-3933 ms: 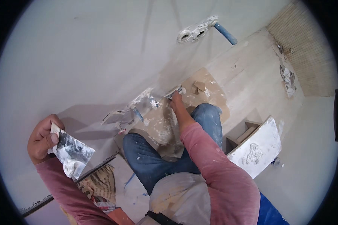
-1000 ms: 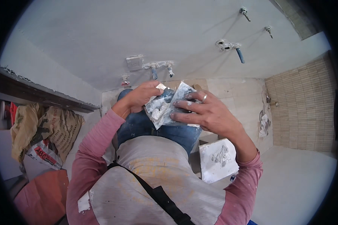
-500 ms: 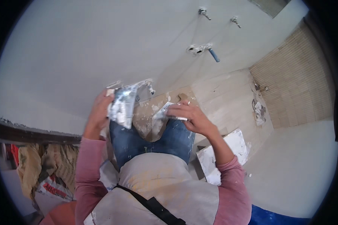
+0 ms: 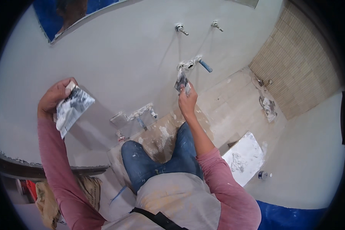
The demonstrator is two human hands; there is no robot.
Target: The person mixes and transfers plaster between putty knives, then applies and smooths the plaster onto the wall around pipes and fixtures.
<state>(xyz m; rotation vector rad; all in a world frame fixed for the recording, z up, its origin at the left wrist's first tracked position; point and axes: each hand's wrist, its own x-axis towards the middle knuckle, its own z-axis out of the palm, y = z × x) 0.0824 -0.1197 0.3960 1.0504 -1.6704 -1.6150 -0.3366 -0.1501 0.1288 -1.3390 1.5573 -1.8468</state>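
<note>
My left hand [image 4: 56, 95], raised at the left before the grey wall [image 4: 122, 61], is closed on the handle of a wide putty knife [image 4: 74, 109]. White compound is smeared over its blade. In my right hand [image 4: 187, 102] is a narrower putty knife [image 4: 181, 82], also coated white, with the fingers pressed along it. Its tip meets or nearly meets the wall just below a round pipe opening [image 4: 180, 66] ringed with white compound. A blue pipe stub [image 4: 206, 65] sticks out beside that opening. Whether the blade touches the wall is hard to tell.
Two metal valve stems [image 4: 181, 29] project higher up. Low on the wall are more pipe fittings [image 4: 142, 112]. A white board [image 4: 245, 159] bearing compound lies at right, near a small jar [image 4: 262, 175]. Paper sacks [image 4: 90, 189] lie at lower left. A tiled wall [image 4: 291, 57] stands right.
Both hands have moved apart from before my lap: the left up and leftward with the wide putty knife, the right up to the pipe opening with the narrower one. The view has shifted too.
</note>
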